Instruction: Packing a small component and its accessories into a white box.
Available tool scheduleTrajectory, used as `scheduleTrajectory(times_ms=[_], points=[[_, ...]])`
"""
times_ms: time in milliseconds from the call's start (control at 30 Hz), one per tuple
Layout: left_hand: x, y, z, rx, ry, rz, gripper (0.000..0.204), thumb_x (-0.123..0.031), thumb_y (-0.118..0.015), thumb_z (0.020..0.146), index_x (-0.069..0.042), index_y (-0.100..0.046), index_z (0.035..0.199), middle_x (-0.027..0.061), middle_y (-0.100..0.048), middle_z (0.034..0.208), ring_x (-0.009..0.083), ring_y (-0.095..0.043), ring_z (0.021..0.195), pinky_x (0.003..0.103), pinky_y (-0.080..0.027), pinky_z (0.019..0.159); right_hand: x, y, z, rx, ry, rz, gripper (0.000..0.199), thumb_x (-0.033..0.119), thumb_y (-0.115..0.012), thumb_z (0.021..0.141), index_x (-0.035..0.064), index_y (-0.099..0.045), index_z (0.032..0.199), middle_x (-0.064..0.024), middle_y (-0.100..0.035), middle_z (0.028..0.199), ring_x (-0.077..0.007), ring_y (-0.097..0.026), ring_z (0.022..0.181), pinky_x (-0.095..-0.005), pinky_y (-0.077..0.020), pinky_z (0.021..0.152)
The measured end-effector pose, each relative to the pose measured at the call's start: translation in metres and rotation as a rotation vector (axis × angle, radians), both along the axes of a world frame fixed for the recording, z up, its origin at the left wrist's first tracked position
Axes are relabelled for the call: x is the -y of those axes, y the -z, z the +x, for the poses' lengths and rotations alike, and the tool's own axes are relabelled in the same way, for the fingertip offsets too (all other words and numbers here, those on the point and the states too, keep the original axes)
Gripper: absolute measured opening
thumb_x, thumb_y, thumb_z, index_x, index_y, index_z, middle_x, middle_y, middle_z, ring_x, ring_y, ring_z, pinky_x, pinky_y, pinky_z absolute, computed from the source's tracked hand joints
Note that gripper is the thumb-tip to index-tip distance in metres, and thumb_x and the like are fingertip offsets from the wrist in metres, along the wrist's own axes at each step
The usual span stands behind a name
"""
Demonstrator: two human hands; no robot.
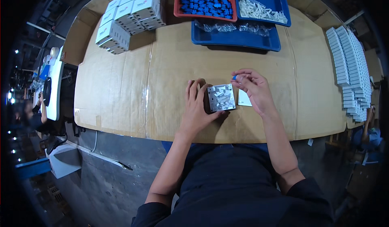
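A small square white box point(222, 98) sits on the cardboard-covered table in front of me, with grey and white pieces showing in its face. My left hand point(196, 107) grips it, thumb along the near edge and fingers at the left side. Just above and right of the box, my right hand point(255, 90) pinches a small blue plastic piece point(235, 77) between thumb and fingertips. Beneath that hand lies a flat white piece point(244, 99), partly covered by it.
At the back stand a red tray point(176, 13) of blue pieces, a blue tray point(288, 19) of white pieces and a lower blue tray point(239, 42) with clear bags. White boxes point(135, 8) are stacked back left, white flat parts point(350, 65) far right. People sit at both sides.
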State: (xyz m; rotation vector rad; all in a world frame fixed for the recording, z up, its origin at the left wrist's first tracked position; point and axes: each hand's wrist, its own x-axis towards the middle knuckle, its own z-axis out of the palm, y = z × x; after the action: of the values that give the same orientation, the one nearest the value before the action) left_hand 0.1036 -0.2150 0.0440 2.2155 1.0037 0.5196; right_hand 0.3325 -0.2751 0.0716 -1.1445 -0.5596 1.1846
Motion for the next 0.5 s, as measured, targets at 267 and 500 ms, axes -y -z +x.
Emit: scheduleTrajectory(times_ms=[267, 500], points=[[0.001, 0.007, -0.002, -0.013, 0.025, 0.003, 0.099, -0.029, -0.095, 0.070, 0.001, -0.046, 0.151, 0.0204, -0.033, 0.164, 0.0423, -0.017, 0.159, 0.052, -0.025, 0.129, -0.012, -0.006, -0.037, 0.664, -0.135, 0.002, 0.022, -0.001, -0.078, 0.087, -0.0034, -0.066, 0.106, -0.0116, -0.067, 0.112, -0.0216, -0.069, 0.105, -0.0363, -0.0578, 0.093], [-0.002, 0.000, 0.001, 0.006, 0.015, 0.020, 0.097, -0.031, -0.094, 0.071, 0.002, -0.047, 0.150, 0.0202, -0.035, 0.162, 0.0456, -0.019, 0.157, 0.054, -0.029, 0.127, -0.015, -0.003, -0.042, 1.078, -0.288, 0.114, 0.024, 0.006, -0.074, 0.089, -0.0010, -0.068, 0.110, -0.0146, -0.066, 0.117, -0.0351, -0.068, 0.104, -0.0418, -0.0557, 0.088]])
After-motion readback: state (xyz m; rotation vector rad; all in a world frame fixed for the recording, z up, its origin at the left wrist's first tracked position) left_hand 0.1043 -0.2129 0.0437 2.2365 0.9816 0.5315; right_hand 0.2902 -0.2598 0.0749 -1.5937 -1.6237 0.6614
